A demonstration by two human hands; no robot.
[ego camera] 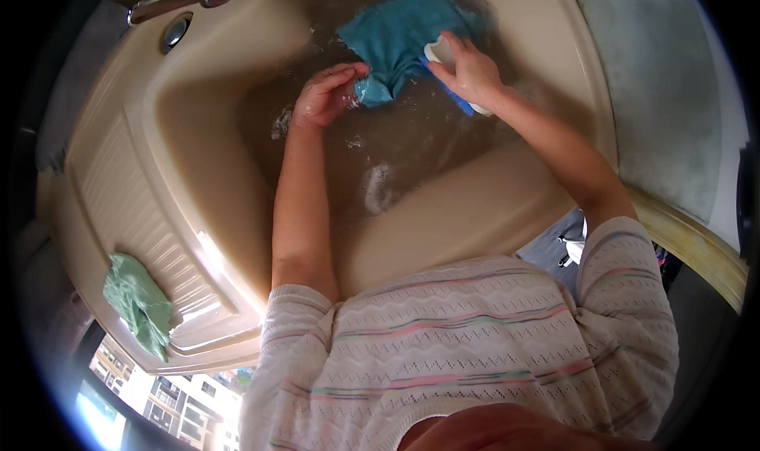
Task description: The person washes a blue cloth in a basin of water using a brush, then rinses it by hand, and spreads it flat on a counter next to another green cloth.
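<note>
A teal cloth [404,29] lies spread in the cloudy water of a beige basin [208,124], its near end bunched up. My left hand [326,94] pinches that bunched end between thumb and fingers, at the water's surface. In my right hand [472,71] is a scrubbing brush [440,52] with a white body and blue bristles, held beside the right edge of the cloth. The bristles point down and to the left; part of the brush is hidden by the hand.
A chrome faucet [172,5] and a round chrome fitting [177,31] are at the basin's upper left. The ribbed drainboard [142,213] runs down the left side, with a crumpled green cloth [139,302] near its lower corner. A pale panel [653,83] stands at the right.
</note>
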